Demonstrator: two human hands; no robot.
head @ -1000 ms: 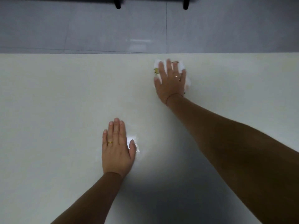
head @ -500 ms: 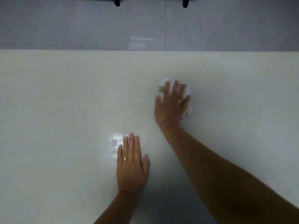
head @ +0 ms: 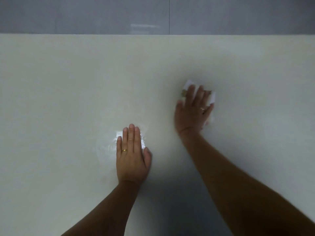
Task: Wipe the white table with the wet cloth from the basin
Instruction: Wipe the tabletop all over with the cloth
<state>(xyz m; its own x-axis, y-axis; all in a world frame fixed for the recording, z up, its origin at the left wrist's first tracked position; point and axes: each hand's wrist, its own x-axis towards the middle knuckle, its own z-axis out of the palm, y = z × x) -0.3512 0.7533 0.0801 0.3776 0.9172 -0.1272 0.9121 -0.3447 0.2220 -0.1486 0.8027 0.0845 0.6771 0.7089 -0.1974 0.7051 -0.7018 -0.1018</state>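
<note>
The white table (head: pixel 68 82) fills most of the head view. My right hand (head: pixel 193 109) presses flat on the wet white cloth (head: pixel 213 97) right of the table's middle; the cloth's edges show past my fingertips, and it looks motion-blurred. My left hand (head: pixel 132 157) lies flat and open on the table, nearer to me and to the left, holding nothing. Around its fingers glistens a wet streak (head: pixel 114 143). The basin is out of view.
Beyond the table's far edge (head: pixel 153 34) lies a grey tiled floor (head: pixel 85 14). A dark shadow (head: pixel 170 201) falls on the table between my forearms.
My right hand has dragged the cloth from near the far edge back toward me and slightly right. My left hand slid toward me, then stayed flat.
</note>
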